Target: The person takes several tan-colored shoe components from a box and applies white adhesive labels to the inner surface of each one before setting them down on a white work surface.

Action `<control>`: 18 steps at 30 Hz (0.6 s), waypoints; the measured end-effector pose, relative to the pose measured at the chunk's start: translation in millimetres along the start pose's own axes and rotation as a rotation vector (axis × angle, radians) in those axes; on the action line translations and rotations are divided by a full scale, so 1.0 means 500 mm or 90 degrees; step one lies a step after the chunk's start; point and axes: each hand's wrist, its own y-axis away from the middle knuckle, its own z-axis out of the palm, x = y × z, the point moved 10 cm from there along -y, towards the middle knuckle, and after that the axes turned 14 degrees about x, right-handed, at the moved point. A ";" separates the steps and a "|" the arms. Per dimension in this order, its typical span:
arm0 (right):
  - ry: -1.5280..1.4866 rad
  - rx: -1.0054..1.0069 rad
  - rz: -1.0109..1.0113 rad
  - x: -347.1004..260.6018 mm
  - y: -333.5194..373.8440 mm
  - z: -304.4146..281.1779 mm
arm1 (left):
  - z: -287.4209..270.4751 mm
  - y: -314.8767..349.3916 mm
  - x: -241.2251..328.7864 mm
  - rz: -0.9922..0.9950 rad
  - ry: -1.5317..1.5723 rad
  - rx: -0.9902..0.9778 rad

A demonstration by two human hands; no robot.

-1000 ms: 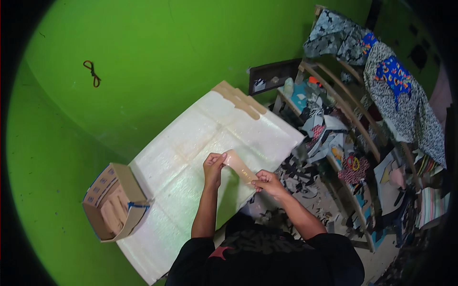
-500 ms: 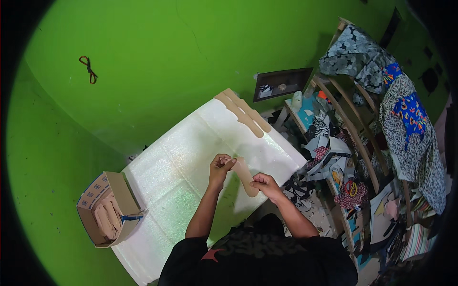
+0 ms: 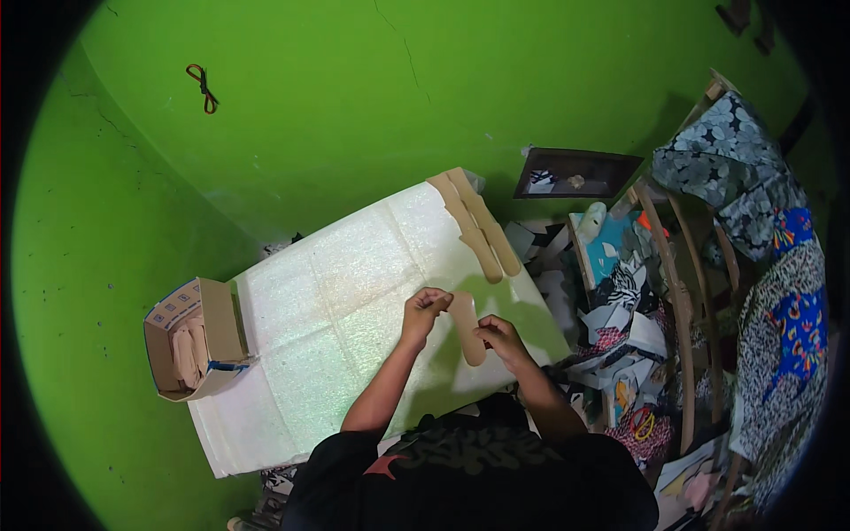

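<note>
A flat tan insole [image 3: 467, 333] hangs over the near right part of the white-covered table, held between my two hands. My left hand [image 3: 425, 311] pinches its upper end between thumb and fingers. Along its right edge, lower down, the thumb and fingers of my right hand [image 3: 503, 340] close on it. More tan insoles [image 3: 481, 232] lie overlapping in lengthwise rows at the table's far right edge. At the left stands an open cardboard box [image 3: 227, 320] with tan pieces [image 3: 189, 352] inside; their exact shape is hard to make out.
The table [image 3: 292, 345] has a shiny white, creased covering. To its right, a wooden rack [image 3: 677, 310] and the floor hold heaped fabric scraps [image 3: 624, 327]. Patterned cloths [image 3: 735, 168] drape over the rack. A green wall [image 3: 310, 106] with a dark-framed recess [image 3: 602, 173] rises behind.
The whole view has shifted, with the table turned slightly in it. Both hands still hold the insole, which now hangs more upright in the picture.
</note>
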 end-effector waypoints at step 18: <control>0.137 0.085 -0.110 -0.008 -0.210 -0.274 | 0.292 -0.069 -0.218 -0.114 -0.012 -0.014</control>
